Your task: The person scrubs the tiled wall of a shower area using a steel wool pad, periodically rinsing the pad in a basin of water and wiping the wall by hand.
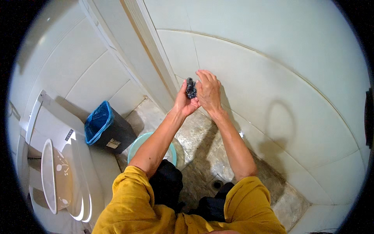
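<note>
A small dark, glistening, crumpled bundle (191,89), perhaps a scouring pad, sits in the grip of my left hand (184,104). My left thumb runs along its left side, while the palm and fingers support it from below. My right hand (209,92) is against its right side, with the back of the hand towards me and the fingers bent. How far the right fingers grip the bundle is hidden. Both hands are raised in front of the tiled wall (248,82), above the floor.
A black waste bin (119,131) with a blue liner stands at left, beside a white toilet (98,169). A patterned basin (62,178) rests on the toilet. Below my left forearm is a pale green basin (173,155). A floor drain (217,184) lies between my legs. A door frame (152,49) rises ahead.
</note>
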The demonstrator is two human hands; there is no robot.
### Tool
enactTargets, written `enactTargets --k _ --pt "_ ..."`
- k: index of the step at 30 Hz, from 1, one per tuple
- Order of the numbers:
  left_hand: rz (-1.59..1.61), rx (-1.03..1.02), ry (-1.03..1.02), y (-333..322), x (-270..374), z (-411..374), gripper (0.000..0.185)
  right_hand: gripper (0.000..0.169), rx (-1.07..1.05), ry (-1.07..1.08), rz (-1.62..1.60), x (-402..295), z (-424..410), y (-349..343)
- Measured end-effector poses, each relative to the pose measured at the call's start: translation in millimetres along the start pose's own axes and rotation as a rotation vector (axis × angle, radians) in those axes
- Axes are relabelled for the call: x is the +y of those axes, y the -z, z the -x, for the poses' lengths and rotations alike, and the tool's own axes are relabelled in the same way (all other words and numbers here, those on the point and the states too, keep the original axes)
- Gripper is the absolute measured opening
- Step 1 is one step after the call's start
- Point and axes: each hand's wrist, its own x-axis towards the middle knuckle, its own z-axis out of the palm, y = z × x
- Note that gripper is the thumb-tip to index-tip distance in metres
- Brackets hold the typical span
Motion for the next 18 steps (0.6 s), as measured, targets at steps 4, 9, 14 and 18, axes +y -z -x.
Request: enactTargets --k 4,9,14,18 --pt "-0.059 0.377 -0.121 20 38 -40 0.049 0.029 0.157 0.135 -0.001 -7 -19 34" --pt "-0.400 0.572 -0.755 -15 99 -89 0.048 0.036 0.382 0.274 0.151 -17 -40 98" --pt "-1.015 0.592 -1.172 -45 130 -120 0.051 0.029 0.518 0.312 0.477 -28 -37 124" --pt "-1.042 0.423 -1.395 -86 10 -100 0.059 0.018 0.412 0.393 0.896 2 -34 127"
